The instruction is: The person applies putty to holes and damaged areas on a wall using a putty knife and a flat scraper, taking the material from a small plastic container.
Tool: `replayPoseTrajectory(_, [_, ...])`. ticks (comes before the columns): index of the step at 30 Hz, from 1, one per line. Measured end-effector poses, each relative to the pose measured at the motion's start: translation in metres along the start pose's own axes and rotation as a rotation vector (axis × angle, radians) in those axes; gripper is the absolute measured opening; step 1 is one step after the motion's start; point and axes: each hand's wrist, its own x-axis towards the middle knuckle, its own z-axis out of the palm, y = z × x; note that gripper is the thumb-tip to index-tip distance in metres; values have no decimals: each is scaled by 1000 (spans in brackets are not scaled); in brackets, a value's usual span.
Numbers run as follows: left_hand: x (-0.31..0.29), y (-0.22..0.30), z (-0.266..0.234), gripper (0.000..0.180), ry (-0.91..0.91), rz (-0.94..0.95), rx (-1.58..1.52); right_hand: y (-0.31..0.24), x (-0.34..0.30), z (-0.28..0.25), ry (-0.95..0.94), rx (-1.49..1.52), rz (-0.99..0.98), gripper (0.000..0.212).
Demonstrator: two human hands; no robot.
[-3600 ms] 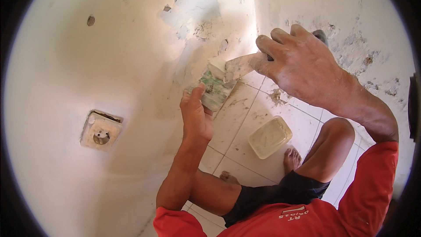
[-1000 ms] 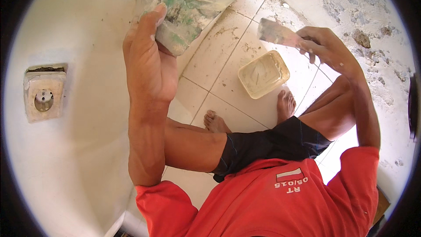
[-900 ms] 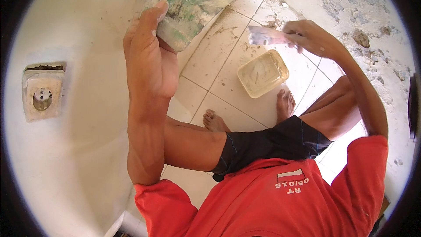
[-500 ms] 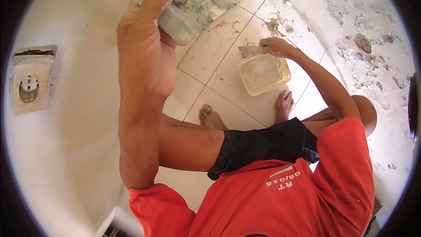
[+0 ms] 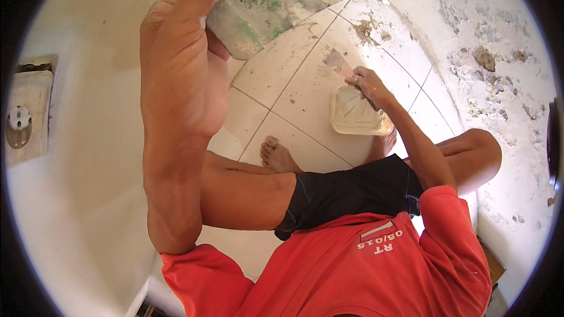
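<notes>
My left hand [image 5: 188,64] is raised along the wall. Its thumb lies over the edge of a translucent, green-stained sheet [image 5: 282,9] smeared with whitish paste, and the other fingers are mostly hidden behind. My right hand [image 5: 371,86] is closed around a putty knife [image 5: 339,63], whose flat blade points up and to the left, past the rim of a pale plastic tub [image 5: 352,118]. That tub stands on the floor by my right foot, with whitish residue inside.
A wall socket [image 5: 22,118] sits loosely in the left wall [image 5: 97,158]. Rough, pitted plaster covers the right wall [image 5: 493,76]. Crumbs of debris [image 5: 367,32] lie on the white floor tiles [image 5: 299,94]. My bare left foot [image 5: 277,154] rests on them.
The putty knife has turned from lying nearly level to slanting upward, and my right hand is a little lower. The sheet reaches farther right in view. The whole view has shifted slightly.
</notes>
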Motion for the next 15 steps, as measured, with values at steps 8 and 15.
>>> replayPoseTrajectory(8, [4,-11,-7,25,-4,-72,149,12,-30,-12,-26,205,163,24])
replayPoseTrajectory(15, [12,-18,-18,27,-94,-204,264,7,7,-41,-112,-115,141,22])
